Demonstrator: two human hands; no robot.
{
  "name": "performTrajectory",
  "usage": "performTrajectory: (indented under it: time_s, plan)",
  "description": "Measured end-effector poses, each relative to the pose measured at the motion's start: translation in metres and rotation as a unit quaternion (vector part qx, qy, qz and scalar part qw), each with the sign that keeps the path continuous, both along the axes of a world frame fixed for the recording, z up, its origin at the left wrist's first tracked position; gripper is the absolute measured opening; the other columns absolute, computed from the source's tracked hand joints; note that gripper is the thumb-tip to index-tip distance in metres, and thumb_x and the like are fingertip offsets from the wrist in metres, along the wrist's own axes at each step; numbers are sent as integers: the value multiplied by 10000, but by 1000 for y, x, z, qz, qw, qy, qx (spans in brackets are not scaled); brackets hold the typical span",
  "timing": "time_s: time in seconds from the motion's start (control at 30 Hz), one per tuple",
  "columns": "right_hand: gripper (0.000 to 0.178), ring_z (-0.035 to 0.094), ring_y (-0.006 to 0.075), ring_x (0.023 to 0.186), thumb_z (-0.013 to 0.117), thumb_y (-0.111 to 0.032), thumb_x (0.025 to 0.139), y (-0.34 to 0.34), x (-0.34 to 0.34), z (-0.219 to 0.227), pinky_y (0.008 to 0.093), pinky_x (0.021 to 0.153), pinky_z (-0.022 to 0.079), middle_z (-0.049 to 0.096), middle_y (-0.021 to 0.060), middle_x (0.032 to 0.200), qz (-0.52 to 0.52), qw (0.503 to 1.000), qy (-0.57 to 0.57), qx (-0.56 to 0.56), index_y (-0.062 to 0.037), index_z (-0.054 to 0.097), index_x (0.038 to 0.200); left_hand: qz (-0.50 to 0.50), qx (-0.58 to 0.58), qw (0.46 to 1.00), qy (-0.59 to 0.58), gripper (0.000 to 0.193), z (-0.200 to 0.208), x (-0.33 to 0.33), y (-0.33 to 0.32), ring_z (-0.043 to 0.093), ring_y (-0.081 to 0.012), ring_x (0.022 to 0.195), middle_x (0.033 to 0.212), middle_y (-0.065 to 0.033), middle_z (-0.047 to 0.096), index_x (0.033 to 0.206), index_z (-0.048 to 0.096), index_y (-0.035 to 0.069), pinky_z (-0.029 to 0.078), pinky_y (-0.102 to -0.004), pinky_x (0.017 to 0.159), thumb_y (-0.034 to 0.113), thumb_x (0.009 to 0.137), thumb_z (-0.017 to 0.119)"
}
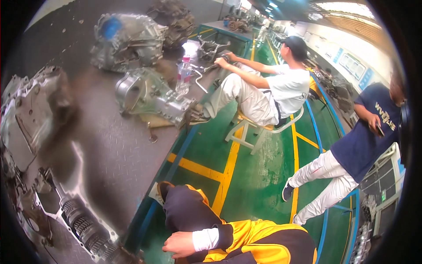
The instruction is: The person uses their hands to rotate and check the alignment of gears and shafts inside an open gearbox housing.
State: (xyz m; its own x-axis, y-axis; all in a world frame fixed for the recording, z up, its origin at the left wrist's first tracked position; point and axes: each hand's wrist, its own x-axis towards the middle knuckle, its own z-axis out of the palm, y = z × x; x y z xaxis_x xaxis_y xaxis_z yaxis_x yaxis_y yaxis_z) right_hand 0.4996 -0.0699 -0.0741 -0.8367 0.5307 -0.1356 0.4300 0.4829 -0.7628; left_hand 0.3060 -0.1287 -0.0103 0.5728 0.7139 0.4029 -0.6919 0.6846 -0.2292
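Observation:
My right hand (179, 244) comes in from the lower right, in a yellow and black sleeve with a white cuff. It lies over my dark trouser leg with the fingers loosely curled, and I see nothing held in it. My left hand is out of view. Left of my leg, on the workbench (116, 119), an open gearbox housing (44, 204) lies with a row of gears on a shaft (88, 229) in it. My right hand is apart from these parts.
More metal gearbox casings (127, 42) stand along the wall. A water bottle (183, 77) stands beside another casing (149, 94). One person (285, 75) sits on a chair (248, 132), hands at a part; another person (369, 127) stands at right, holding a small dark object.

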Motion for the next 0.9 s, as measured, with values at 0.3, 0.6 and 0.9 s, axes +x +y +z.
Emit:
performTrajectory:
  time_s: [0.3, 0.6, 0.9]
  plan:
    - [353, 665, 420, 803, 703, -331, 790, 5, -24, 11, 512, 709, 547, 687, 226, 838, 44, 995, -48, 73, 1, 697, 910, 130, -110, 977, 125, 380, -27, -37, -26, 511, -86, 441, 655, -9, 514, 910, 470, 83, 445, -196, 415, 421, 973, 632]
    - [305, 668, 417, 799, 722, -289, 732, 8, -46, -22, 516, 705, 543, 681, 221, 824, 56, 990, -99, 79, -21, 701, 878, 254, -174, 638, 705, 174, 8, -44, -50, 625, -159, 673, 813, -73, 672, 946, 606, 54, 506, -277, 610, 217, 979, 658]
    - [314, 644, 435, 869, 694, -245, 843, -15, -39, 22, 487, 760, 535, 670, 246, 890, -7, 996, 80, 41, 23, 650, 999, 195, -177, 914, 308, 327, -42, -43, -49, 547, -116, 797, 946, 12, 557, 1190, 547, 76, 464, -264, 745, 369, 1054, 495]
